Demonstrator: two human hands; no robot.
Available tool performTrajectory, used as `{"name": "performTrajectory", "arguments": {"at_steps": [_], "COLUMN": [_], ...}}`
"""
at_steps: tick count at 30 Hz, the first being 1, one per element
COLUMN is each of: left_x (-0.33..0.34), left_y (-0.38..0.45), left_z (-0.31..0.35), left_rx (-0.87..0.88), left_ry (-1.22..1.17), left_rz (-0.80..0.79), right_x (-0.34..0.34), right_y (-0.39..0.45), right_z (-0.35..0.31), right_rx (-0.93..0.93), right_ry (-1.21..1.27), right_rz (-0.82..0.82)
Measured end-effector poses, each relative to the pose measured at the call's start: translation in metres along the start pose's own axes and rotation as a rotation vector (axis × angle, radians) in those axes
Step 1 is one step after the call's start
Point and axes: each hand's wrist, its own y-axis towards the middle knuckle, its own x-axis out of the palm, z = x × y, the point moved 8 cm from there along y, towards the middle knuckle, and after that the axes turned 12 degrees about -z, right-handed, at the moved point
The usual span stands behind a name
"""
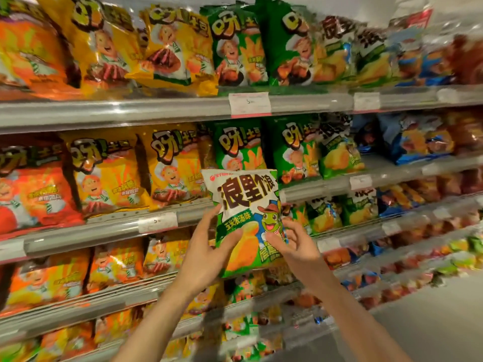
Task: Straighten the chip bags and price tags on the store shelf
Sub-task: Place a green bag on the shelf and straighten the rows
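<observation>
Chip bag (244, 218) — green and white, with a cartoon frog in a hat — is held upright in front of the store shelf (109, 228), clear of the rows behind it. Left hand (206, 254) holds its lower left edge, thumb across the front and fingers behind; right hand (295, 244) pinches the lower right side, fingers curled on the foil. Behind it stand green bags (295, 150) and, to the left, yellow bags (170, 163). A price tag (157, 222) sits in the shelf rail just left of the hands — another price tag (249, 103) hangs on the rail above.
</observation>
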Motion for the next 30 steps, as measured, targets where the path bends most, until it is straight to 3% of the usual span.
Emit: {"name": "performTrajectory", "arguments": {"at_steps": [12,17,24,30], "left_x": [0.231,0.285,0.353,0.378], "left_y": [0.08,0.123,0.207,0.288], "left_z": [0.094,0.114,0.132,0.142], "left_rx": [0.045,0.06,0.121,0.14], "left_ry": [0.033,0.084,-0.028,-0.025], "left_rz": [-0.118,-0.162,-0.235,-0.207], "right_x": [-0.258,-0.332,-0.42,-0.483], "right_y": [-0.063,-0.06,-0.03,0.033], "right_z": [0.002,0.008,-0.003,-0.024], "right_rx": [0.043,0.046,0.051,-0.006], "right_ry": [-0.126,-0.201,-0.257,-0.219], "right_rz": [0.138,0.237,0.309,0.293]}}
